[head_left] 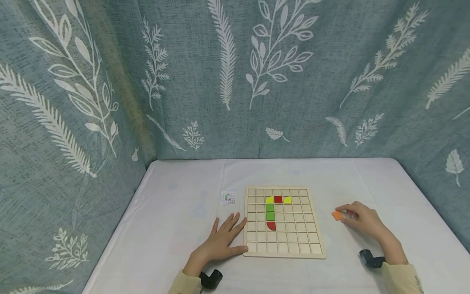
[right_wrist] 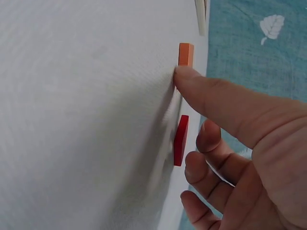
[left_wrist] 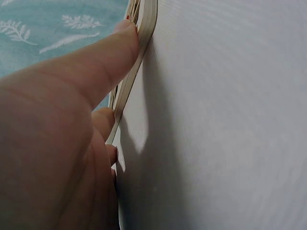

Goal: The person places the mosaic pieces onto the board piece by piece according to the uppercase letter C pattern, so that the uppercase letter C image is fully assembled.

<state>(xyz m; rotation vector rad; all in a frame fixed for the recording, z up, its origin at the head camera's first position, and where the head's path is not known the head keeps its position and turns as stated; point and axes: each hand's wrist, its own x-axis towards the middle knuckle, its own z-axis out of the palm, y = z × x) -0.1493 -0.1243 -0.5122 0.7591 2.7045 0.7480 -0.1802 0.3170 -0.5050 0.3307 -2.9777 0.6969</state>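
Observation:
My left hand [head_left: 222, 241] lies spread at the left side of a wooden grid board [head_left: 299, 237], with thumb and a fingertip touching its rim. In the left wrist view the thumb presses the board's edge [left_wrist: 149, 24]. To the right of the board, my right hand [head_left: 363, 220] pinches an orange square tile [head_left: 337, 215] between thumb and finger. A red tile [right_wrist: 181, 140] lies by the curled fingers of that hand; in the head view the hand hides it. On the board sit two yellow quarter-round tiles [head_left: 287, 200], a red square [head_left: 278, 199], two green squares [head_left: 270, 212] and a red quarter-round tile [head_left: 271, 226].
A small printed pattern card [head_left: 228, 198] lies left of the board. White cloth covers the table [head_left: 176, 196], and a leaf-patterned teal curtain [head_left: 205, 81] hangs behind it and along both sides. Black wrist devices [head_left: 211, 279] show below each hand.

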